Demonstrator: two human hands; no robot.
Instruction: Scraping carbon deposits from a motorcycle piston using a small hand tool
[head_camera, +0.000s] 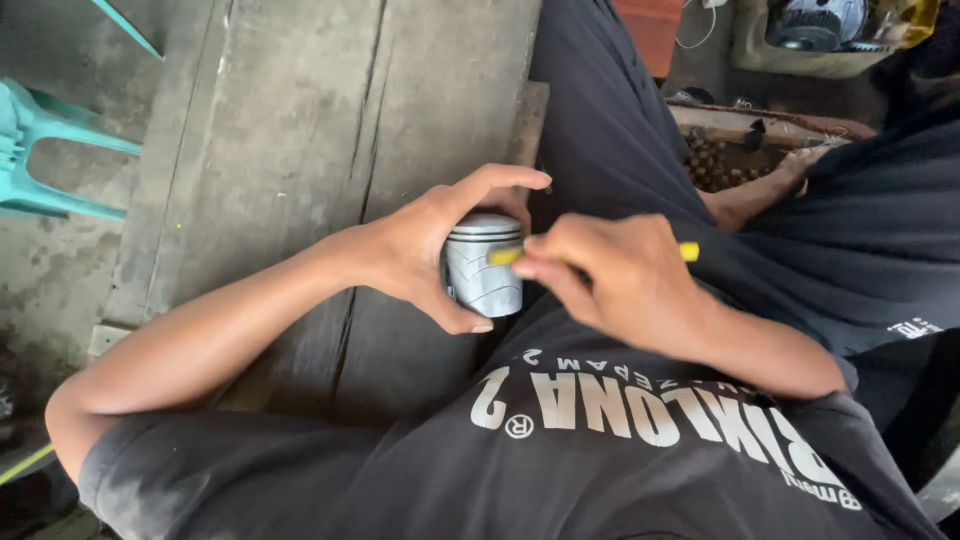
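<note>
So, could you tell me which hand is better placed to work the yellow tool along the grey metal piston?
Probably the right hand: it already pinches the thin yellow tool, whose tip touches the grey metal piston. The left hand is wrapped around the piston, holding it.

Left hand (420, 250) wraps the metal piston (485, 265), so its far side and base are hidden. The yellow tool (505, 256) disappears inside the right hand (610, 280); only both ends peek out, tip blurred. The turquoise plastic chair (45, 150) is cut by the left edge. Small parts in the wooden tray (720, 160) are too tiny to identify.
</note>
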